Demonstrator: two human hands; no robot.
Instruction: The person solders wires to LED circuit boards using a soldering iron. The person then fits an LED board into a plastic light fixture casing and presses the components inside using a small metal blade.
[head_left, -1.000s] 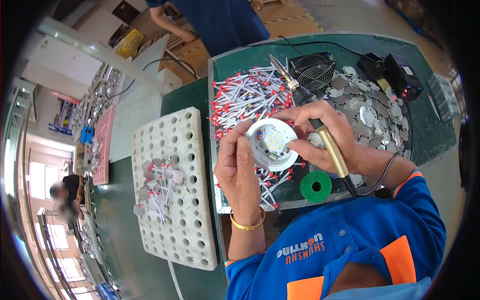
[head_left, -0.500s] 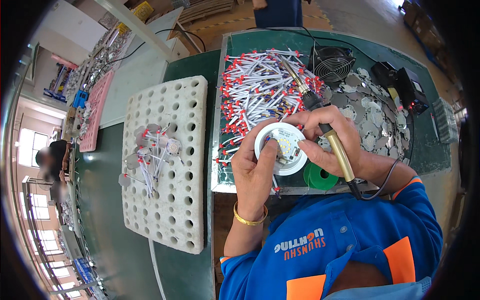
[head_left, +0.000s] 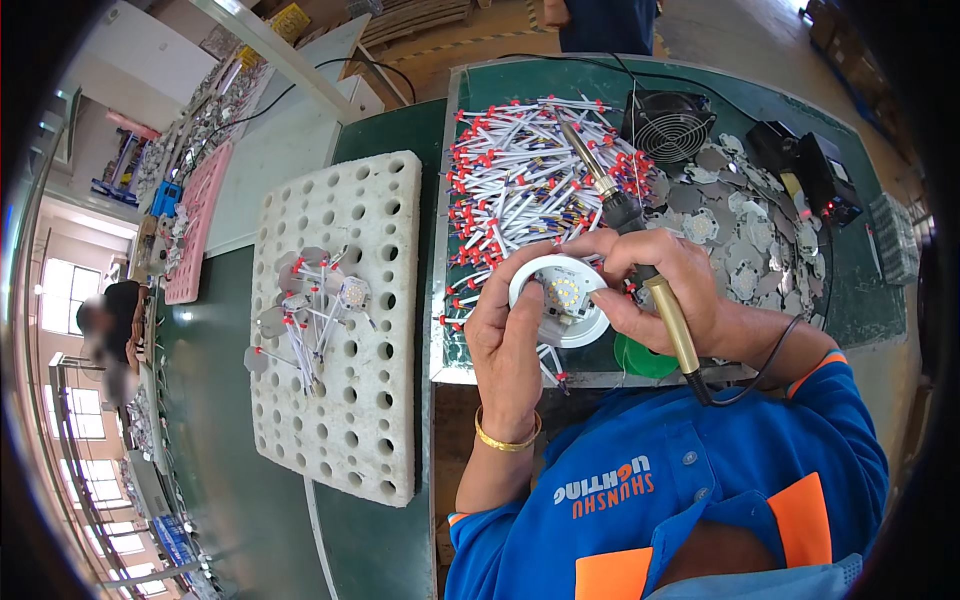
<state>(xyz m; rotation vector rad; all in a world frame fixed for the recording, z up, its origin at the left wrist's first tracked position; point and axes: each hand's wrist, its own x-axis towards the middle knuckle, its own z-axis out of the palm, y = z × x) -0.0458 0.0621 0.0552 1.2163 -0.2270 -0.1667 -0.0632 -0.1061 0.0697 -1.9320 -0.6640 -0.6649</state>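
Note:
My left hand [head_left: 506, 350] grips a white round lamp housing [head_left: 592, 332] by its left side, the thumb reaching over the rim. Inside the housing lies a round LED board [head_left: 566, 292] with yellow chips. In my right hand [head_left: 680, 285] is a soldering iron [head_left: 673, 328], held with its tip pointing up and away from the housing. The right thumb and fingers also press on the housing's right rim. White leads with a red part [head_left: 553, 368] hang out below the housing.
A heap of white leads with red parts [head_left: 520, 180] lies beyond my hands. Right of it are a black fan [head_left: 668, 125], loose metal boards [head_left: 745, 240] and a black box [head_left: 828, 180]. A green spool [head_left: 640, 358] sits nearby. Left stands a white holed foam board [head_left: 385, 430] carrying wired boards.
My left thumb has shifted from over the board toward the housing's left rim. Both hands keep hold of the housing, and the iron stays in my right hand. The view has moved slightly.

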